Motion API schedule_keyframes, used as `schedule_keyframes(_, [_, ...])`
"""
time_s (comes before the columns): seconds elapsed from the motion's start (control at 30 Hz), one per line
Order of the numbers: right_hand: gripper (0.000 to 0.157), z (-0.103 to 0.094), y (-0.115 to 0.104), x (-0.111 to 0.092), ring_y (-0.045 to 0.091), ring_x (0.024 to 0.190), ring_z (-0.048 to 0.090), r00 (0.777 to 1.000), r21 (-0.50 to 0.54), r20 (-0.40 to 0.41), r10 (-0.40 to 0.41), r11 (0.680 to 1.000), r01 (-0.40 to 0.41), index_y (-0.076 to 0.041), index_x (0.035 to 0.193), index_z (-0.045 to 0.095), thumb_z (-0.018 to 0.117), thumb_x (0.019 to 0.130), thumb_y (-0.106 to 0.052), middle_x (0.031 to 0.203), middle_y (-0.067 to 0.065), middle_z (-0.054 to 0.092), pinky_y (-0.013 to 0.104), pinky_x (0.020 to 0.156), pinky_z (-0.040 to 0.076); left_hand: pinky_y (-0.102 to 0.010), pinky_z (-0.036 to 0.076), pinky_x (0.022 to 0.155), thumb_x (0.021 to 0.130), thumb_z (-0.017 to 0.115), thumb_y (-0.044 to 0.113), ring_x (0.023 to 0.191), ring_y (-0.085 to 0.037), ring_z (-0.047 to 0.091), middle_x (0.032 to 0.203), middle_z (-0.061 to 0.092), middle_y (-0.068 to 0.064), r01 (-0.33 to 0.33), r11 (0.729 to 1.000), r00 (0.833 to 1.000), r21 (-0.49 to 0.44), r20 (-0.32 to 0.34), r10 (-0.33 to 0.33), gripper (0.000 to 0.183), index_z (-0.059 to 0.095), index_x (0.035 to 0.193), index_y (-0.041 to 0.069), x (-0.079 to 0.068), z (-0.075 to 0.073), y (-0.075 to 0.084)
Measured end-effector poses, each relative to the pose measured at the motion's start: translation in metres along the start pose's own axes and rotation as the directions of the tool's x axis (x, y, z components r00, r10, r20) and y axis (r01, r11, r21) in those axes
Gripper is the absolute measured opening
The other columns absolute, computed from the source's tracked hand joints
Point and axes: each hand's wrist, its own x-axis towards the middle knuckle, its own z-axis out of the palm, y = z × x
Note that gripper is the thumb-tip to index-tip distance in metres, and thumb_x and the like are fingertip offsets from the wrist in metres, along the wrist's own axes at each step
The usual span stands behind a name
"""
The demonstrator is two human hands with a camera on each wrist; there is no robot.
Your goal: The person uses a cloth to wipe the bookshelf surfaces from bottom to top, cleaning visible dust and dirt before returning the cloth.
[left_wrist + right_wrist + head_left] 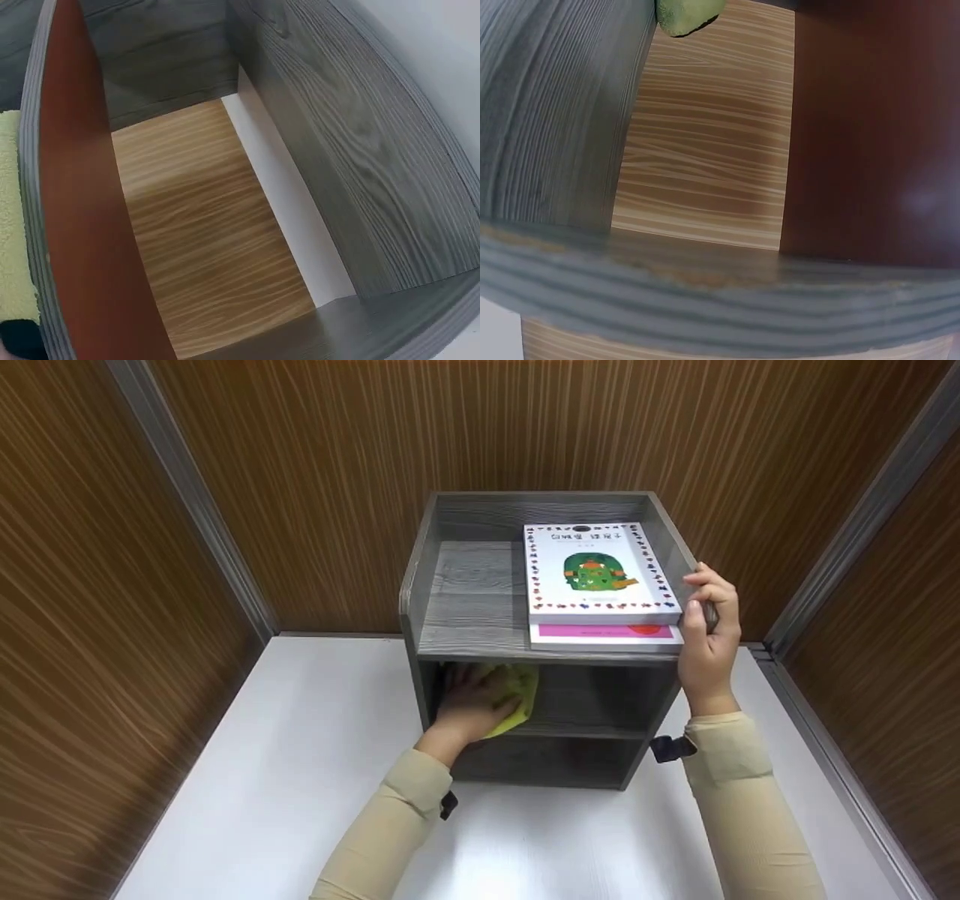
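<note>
A small grey wood-grain shelf unit (472,600) stands on the white table. My left hand (469,705) reaches into its middle compartment at the left, fingers extended and pressing on a yellow cloth (523,690). The thumb lies over the cloth, which spreads to the right and reaches the shelf's front edge. The left wrist view catches a strip of the cloth (15,217) beside the shelf board, and the right wrist view shows a corner of it. At the upper right, my right hand (711,637) grips the side panel's front corner, thumb inside and fingers over the edge.
Two books (596,570) lie stacked on the unit's top shelf at the right, a white cover above a pink one. The lowest compartment (540,761) opens toward me. Wood-patterned walls (300,495) enclose the back and both sides of the white table (300,720).
</note>
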Motion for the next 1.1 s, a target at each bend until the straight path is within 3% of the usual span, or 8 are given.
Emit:
schedule_keyframes(0.13, [0.018, 0.001, 0.002, -0.003, 0.029, 0.126, 0.039, 1.0, 0.005, 0.01, 0.001, 1.0, -0.001, 0.016, 0.089, 0.039, 0.04, 0.085, -0.002, 0.108, 0.008, 0.055, 0.039, 0.107, 0.026, -0.056, 0.011, 0.108, 0.097, 0.045, 0.032, 0.136, -0.038, 0.018, 0.147, 0.033, -0.005, -0.018, 0.998, 1.0, 0.06, -0.008, 0.018, 0.045, 0.042, 0.141, 0.02, -0.008, -0.011, 0.002])
schedule_keyframes(0.23, [0.017, 0.002, 0.003, -0.004, 0.03, 0.125, 0.039, 1.0, 0.013, 0.0, -0.007, 1.0, 0.007, 0.015, 0.089, 0.039, 0.04, 0.084, -0.001, 0.107, 0.008, 0.055, 0.039, 0.107, 0.026, -0.054, 0.013, 0.108, 0.096, 0.047, 0.025, 0.134, -0.035, 0.025, 0.142, 0.039, -0.005, -0.011, 0.999, 0.999, 0.035, -0.046, 0.013, 0.037, 0.051, 0.132, 0.017, -0.009, -0.012, 0.002])
schedule_keyframes(0.4, [0.016, 0.004, 0.002, -0.002, 0.033, 0.124, 0.039, 1.0, 0.03, -0.002, -0.016, 0.999, 0.016, 0.016, 0.088, 0.039, 0.04, 0.084, 0.001, 0.107, 0.01, 0.055, 0.04, 0.107, 0.026, -0.052, 0.007, 0.11, 0.098, 0.039, 0.036, 0.136, -0.029, 0.022, 0.144, 0.037, -0.002, 0.046, 0.999, 0.991, -0.013, -0.128, -0.047, 0.041, 0.049, 0.134, 0.02, -0.006, 0.005, -0.005])
schedule_keyframes(0.53, [0.016, 0.003, 0.001, 0.0, 0.031, 0.124, 0.04, 1.0, 0.028, -0.003, -0.017, 0.999, 0.017, 0.016, 0.089, 0.039, 0.04, 0.084, 0.001, 0.107, 0.009, 0.056, 0.04, 0.107, 0.026, -0.055, 0.005, 0.109, 0.097, 0.035, 0.043, 0.138, -0.033, 0.014, 0.149, 0.029, 0.0, 0.062, 0.998, 0.986, 0.005, -0.153, -0.061, 0.049, 0.04, 0.141, 0.023, -0.001, 0.012, 0.0])
schedule_keyframes(0.73, [0.018, -0.001, 0.001, 0.002, 0.029, 0.125, 0.04, 1.0, 0.017, -0.014, -0.023, 1.0, 0.023, 0.016, 0.089, 0.039, 0.039, 0.083, -0.001, 0.107, 0.009, 0.055, 0.04, 0.107, 0.026, -0.062, 0.008, 0.105, 0.095, 0.032, 0.044, 0.139, -0.033, 0.007, 0.151, 0.024, 0.005, 0.093, 0.994, 0.986, 0.063, -0.143, -0.083, 0.05, 0.036, 0.143, 0.029, 0.008, 0.014, 0.018])
schedule_keyframes(0.9, [0.018, 0.0, 0.002, 0.002, 0.031, 0.125, 0.039, 1.0, 0.019, -0.007, -0.021, 1.0, 0.021, 0.016, 0.089, 0.04, 0.039, 0.083, -0.001, 0.107, 0.007, 0.055, 0.04, 0.107, 0.026, -0.062, 0.012, 0.103, 0.094, 0.032, 0.041, 0.139, -0.031, 0.009, 0.151, 0.024, 0.006, 0.108, 0.989, 0.987, 0.104, -0.133, -0.094, 0.051, 0.033, 0.144, 0.032, 0.014, 0.018, 0.029])
schedule_keyframes(1.1, [0.017, 0.001, 0.002, 0.001, 0.029, 0.125, 0.039, 1.0, 0.034, -0.01, -0.018, 0.999, 0.018, 0.016, 0.089, 0.039, 0.039, 0.083, 0.0, 0.107, 0.007, 0.056, 0.04, 0.107, 0.026, -0.063, 0.013, 0.102, 0.094, 0.032, 0.043, 0.14, -0.032, 0.005, 0.154, 0.017, 0.005, 0.106, 0.99, 0.99, 0.096, -0.104, -0.096, 0.055, 0.026, 0.147, 0.033, 0.019, 0.022, 0.046])
